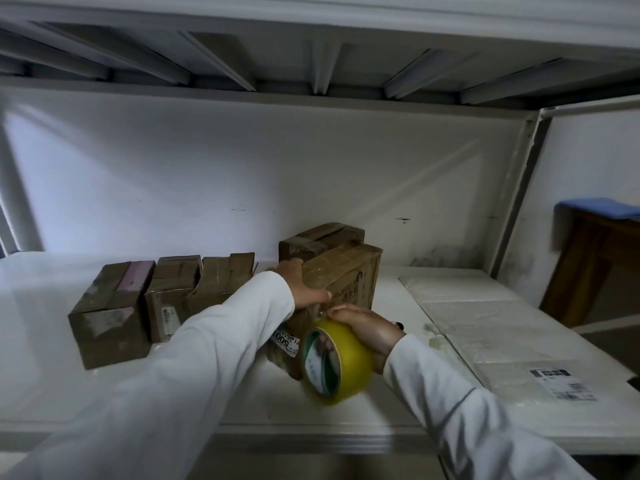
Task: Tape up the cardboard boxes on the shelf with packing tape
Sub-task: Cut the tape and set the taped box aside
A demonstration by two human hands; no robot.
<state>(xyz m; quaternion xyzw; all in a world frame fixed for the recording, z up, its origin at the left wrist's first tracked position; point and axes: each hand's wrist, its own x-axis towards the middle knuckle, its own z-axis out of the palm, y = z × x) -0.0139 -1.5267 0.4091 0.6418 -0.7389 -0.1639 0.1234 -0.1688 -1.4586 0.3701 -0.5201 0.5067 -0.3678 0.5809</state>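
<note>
Stood along the white shelf point(52, 341) at left: three small cardboard boxes point(114, 306). Left hand point(304, 282) lay with fingers spread over the near box point(346, 275) mid-shelf, another box point(318, 237) behind. Right hand point(367, 327) curled round the yellow tape roll point(339, 362) at that box's front. Flat plastic mailers point(502, 341) lay rightmost.

At the right edge of the frame a blue cloth point(599, 208) lies on a brown wooden stand point(588, 268); flat plastic mailers point(485, 327) lie lower right.

Yellow tape roll point(337, 362) upright against the taped brown box point(341, 277); four more boxes point(110, 306) possibly sealed.
</note>
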